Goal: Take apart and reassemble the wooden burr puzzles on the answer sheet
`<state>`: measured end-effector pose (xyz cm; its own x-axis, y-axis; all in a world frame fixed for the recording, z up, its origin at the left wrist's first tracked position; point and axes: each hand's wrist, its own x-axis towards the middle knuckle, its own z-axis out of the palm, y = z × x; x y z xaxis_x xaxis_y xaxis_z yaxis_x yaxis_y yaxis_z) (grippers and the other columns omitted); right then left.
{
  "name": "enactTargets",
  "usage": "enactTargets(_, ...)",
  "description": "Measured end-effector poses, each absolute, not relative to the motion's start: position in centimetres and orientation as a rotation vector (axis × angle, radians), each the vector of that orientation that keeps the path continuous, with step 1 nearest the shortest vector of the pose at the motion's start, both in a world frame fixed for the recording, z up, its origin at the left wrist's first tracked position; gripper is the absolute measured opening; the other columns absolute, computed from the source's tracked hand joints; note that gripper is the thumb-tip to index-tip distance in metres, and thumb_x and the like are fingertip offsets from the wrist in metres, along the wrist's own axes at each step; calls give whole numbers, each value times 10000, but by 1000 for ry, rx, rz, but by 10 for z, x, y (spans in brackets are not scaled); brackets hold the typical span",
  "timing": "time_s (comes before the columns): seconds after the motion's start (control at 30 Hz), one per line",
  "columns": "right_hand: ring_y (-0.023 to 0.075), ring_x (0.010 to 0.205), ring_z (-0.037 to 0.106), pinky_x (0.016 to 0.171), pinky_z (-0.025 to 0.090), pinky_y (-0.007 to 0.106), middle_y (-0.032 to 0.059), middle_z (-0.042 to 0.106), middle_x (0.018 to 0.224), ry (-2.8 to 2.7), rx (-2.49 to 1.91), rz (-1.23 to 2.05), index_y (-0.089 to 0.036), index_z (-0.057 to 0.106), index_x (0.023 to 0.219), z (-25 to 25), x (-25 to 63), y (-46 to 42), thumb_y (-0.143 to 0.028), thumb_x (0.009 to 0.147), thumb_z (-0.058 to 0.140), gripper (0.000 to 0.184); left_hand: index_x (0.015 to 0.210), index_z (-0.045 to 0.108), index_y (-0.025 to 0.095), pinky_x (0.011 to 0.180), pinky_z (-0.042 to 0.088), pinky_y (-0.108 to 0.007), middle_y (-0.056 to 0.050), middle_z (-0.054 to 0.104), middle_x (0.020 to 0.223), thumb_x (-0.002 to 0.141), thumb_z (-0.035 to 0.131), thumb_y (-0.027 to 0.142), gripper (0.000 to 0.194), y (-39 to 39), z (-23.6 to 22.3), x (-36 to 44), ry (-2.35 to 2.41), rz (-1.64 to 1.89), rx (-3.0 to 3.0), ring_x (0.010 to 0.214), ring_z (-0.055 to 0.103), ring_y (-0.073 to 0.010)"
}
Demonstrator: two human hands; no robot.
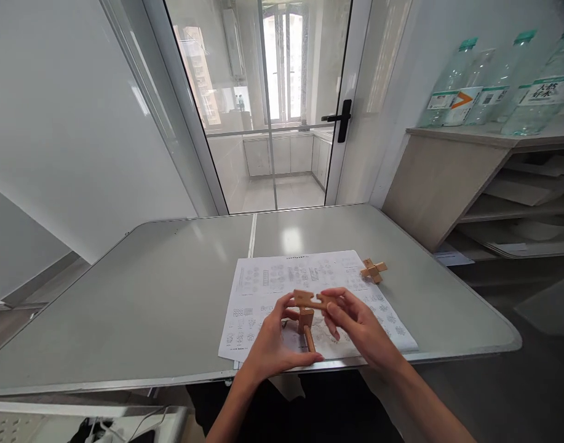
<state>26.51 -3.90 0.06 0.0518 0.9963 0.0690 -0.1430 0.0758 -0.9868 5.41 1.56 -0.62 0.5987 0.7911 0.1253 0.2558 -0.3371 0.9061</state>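
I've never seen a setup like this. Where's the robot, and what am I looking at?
There's no robot here: these are a person's own bare hands. The single picture comes from a camera worn on their head, looking forward and down.

On the grey table lies printed paper covered in small diagrams. Near its far right corner sits a cross-shaped wooden piece.

The left hand and right hand together hold some wooden pieces above the paper; exactly how those join is too small to tell.
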Motion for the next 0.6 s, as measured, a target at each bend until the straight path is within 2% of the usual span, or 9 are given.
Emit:
enactTargets(0.13, 159, 664, 572, 665, 495, 312, 7, 651, 867, -1073, -1295, 982, -231, 590, 1193, -2, 283, -32, -635, 924, 649, 490, 1480, 341, 315, 1061, 502, -528, -104, 609, 1351, 599, 980, 368, 1090, 15, -7, 55, 875, 720, 1843, 1110, 673, -287)
enactTargets(0.23, 204, 701, 629, 676, 508, 332, 28, 684, 853, -1263, -1548, 781, -224, 609, 1159, -16, 295, -29, -649, 946, 577, 476, 1480, 345, 295, 1078, 497, -534, -106, 642, 1319, 600, 977, 362, 1085, 15, -8, 56, 897, 758, 1774, 1112, 684, -289)
enactTargets(0.37, 262, 872, 680, 805, 531, 389, 67, 720, 975, -1514, -1692, 565, -237, 606, 1148, -36, 301, -29, -519, 1007, 490, 336, 1420, 444, 246, 1123, 475, -518, -127, 703, 1273, 679, 930, 371, 895, 16, -9, 52, 913, 822, 1566, 1210, 668, -312)
enactTargets(0.47, 280, 956, 667, 861, 536, 426, 93, 702, 1049, -1658, -1716, 475, -231, 607, 1113, -44, 301, -28, -452, 1016, 497, 265, 1402, 467, 218, 1102, 487, -516, -160, 725, 1266, 763, 859, 463, 789, 19, -9, 47, 876, 842, 1399, 1216, 677, -330)
enactTargets(0.6, 302, 1028, 646, 890, 551, 471, 116, 656, 1113, -1807, -1722, 393, -222, 624, 1088, -44, 303, -27, -410, 1025, 506, 230, 1388, 476, 191, 1038, 511, -520, -185, 745, 1243, 808, 739, 671, 797, 18, -6, 44, 837, 865, 1239, 1184, 692, -365)
